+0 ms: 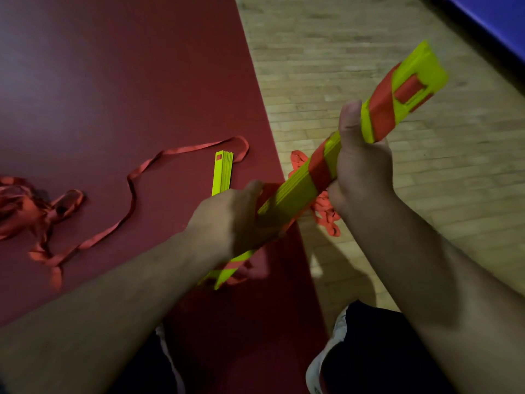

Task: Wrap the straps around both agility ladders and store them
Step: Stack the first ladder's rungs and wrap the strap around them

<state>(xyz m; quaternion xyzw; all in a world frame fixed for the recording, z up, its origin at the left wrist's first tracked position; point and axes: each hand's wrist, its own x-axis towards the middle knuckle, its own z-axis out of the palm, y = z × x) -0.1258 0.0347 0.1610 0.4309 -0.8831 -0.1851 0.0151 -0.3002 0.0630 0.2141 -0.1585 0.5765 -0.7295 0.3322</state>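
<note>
held ladder [287, 194]: stack of yellow-green rungs, in the air over the edge of the red mat [113, 81], tilted with its far end up and to the right. wrapped strap [319, 169] makes red diagonal turns round it, two above the right hand, one just below, another near the low end

right hand [360, 163] grips mid-bundle, fingers curled round it, thumb laid up along the rungs. left hand [227, 220] grips the lower part, fingers curled round the far side, tips hidden

strap slack [326, 214] hangs bunched under the bundle between the hands

second ladder [221, 174] lies flat on the mat just beyond the left hand, rungs stacked, unwrapped. its loose strap [132, 194] snakes left across the mat into a tangled pile at the left edge

wooden floor [369, 52] right of the mat, blue mat [497, 18] in the top right corner, white shoe [326, 351] at the bottom
</note>
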